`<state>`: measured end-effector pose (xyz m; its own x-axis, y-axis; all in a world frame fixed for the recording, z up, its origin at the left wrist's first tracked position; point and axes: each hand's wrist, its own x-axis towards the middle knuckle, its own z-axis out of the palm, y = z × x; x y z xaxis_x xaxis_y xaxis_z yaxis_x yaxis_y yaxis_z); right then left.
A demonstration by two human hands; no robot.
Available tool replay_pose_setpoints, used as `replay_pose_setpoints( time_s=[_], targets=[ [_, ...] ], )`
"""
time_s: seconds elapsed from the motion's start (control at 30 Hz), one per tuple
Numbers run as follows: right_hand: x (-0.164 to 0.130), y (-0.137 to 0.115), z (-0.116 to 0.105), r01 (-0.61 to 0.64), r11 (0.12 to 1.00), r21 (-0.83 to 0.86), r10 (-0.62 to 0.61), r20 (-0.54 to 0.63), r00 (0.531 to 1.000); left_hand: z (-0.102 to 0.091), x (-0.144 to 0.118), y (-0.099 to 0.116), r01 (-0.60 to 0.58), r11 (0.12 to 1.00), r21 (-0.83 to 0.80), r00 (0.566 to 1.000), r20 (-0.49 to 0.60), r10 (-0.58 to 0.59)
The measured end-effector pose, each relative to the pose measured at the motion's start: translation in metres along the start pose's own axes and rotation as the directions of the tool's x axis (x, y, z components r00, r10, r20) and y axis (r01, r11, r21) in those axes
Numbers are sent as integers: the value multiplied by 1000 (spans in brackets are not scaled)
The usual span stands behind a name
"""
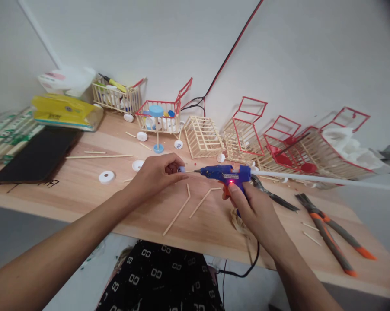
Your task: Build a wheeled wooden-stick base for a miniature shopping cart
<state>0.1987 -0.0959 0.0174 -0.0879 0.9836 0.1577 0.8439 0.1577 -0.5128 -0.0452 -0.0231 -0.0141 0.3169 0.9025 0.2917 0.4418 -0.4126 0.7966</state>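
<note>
My right hand (251, 209) grips a blue hot glue gun (225, 173) with a red light lit and a white glue stick (311, 178) trailing out to the right. Its nozzle points left at a small pale-blue piece (181, 169) pinched in the fingers of my left hand (156, 172). Both hands hover just above the wooden table (84, 190). Two bent bamboo sticks (182, 209) lie on the wood right under them.
Several stick-built miniature carts with red frames (247, 129) line the back wall. A black phone (36, 155), a yellow packet (65, 111), white caps (107, 177), long sticks and orange-handled pliers (331, 233) lie on the table. The glue gun's black cord (247, 270) hangs over the front edge.
</note>
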Motion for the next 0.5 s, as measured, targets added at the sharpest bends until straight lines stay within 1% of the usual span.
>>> replay_pose_setpoints(
  time_s=[0.23, 0.5],
  targets=[
    [3, 0, 1, 19, 999, -27, -19, -14, 1000, -1, -1, 2, 6, 1000, -14, 1000, -2, -6],
    [2, 2, 0, 15, 999, -51, -16, -19, 1000, 0, 0, -1, -10, 1000, -6, 1000, -3, 10]
  ],
)
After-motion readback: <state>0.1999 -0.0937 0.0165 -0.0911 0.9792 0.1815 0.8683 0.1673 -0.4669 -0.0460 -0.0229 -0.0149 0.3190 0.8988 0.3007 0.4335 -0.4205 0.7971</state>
